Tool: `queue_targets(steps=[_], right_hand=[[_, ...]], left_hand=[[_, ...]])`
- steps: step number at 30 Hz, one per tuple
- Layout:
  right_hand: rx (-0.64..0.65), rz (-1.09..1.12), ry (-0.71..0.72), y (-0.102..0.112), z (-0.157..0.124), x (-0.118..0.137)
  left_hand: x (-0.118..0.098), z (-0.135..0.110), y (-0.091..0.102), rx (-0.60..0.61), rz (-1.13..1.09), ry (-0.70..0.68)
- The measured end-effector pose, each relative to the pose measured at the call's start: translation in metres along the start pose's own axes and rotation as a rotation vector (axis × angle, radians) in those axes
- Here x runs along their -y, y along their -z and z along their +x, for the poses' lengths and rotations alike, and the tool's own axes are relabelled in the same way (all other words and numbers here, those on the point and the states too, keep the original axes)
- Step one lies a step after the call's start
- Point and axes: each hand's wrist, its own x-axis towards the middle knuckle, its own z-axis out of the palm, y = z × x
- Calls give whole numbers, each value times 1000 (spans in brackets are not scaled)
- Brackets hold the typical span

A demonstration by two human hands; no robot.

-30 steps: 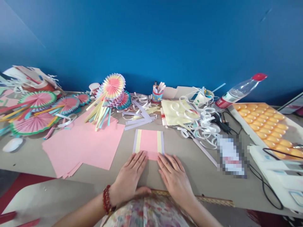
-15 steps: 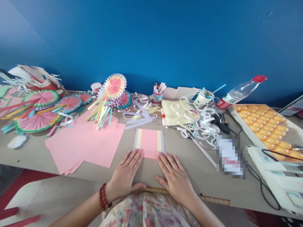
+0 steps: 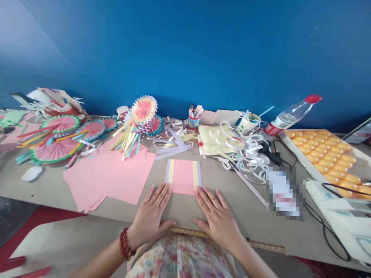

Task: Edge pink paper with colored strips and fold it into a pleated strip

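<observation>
A pink sheet of paper (image 3: 183, 175) with yellow and lavender strips along its left and right sides lies flat on the grey table (image 3: 185, 210) in front of me. My left hand (image 3: 152, 212) rests palm down, its fingertips on the near left corner of the sheet. At the near right corner are the fingertips of my right hand (image 3: 216, 216), also lying flat. Both hands have their fingers stretched out and grip nothing. The sheet's two near corners are partly hidden beneath the fingertips.
To the left lie larger pink sheets (image 3: 113, 177), pleated paper fans (image 3: 144, 110) and a white mouse (image 3: 31, 173). Behind the sheet stands a pen cup (image 3: 193, 120). Tangled white paper strips (image 3: 252, 154), a bottle (image 3: 290, 117) and an orange-padded board (image 3: 321, 150) are on the right.
The camera view has shifted slightly. My hands have slid a little outward on the sheet's near corners, and the sheet stays flat.
</observation>
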Motion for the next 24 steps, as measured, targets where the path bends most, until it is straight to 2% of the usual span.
queue_targets(steps=[5, 8, 10, 12, 15, 17, 19, 20, 22, 24], right_hand=[[-22, 53, -49, 13, 10, 0], [-78, 117, -124, 21, 28, 7], [-83, 145, -133, 21, 44, 13], [-50, 154, -119, 18, 56, 18], [-45, 209, -136, 12, 65, 19], [-122, 336, -182, 9, 65, 17], [-240, 504, -247, 8, 63, 16], [-297, 574, -276, 7, 62, 17], [-385, 649, -294, 5, 64, 23], [-435, 656, -244, 2, 68, 30]], left_hand=[[2, 0, 4, 8, -49, -5], [7, 2, 7, 4, -145, -1], [8, 3, 7, -45, -235, 33], [8, 3, 4, -146, -349, 103], [3, 1, 0, -372, -571, 277], [-1, 2, -2, -542, -787, 416], [-6, 6, -3, -628, -1021, 503], [-10, 10, -3, -613, -1116, 501], [-18, 21, -3, -506, -1204, 426], [-26, 34, -3, -463, -1144, 366]])
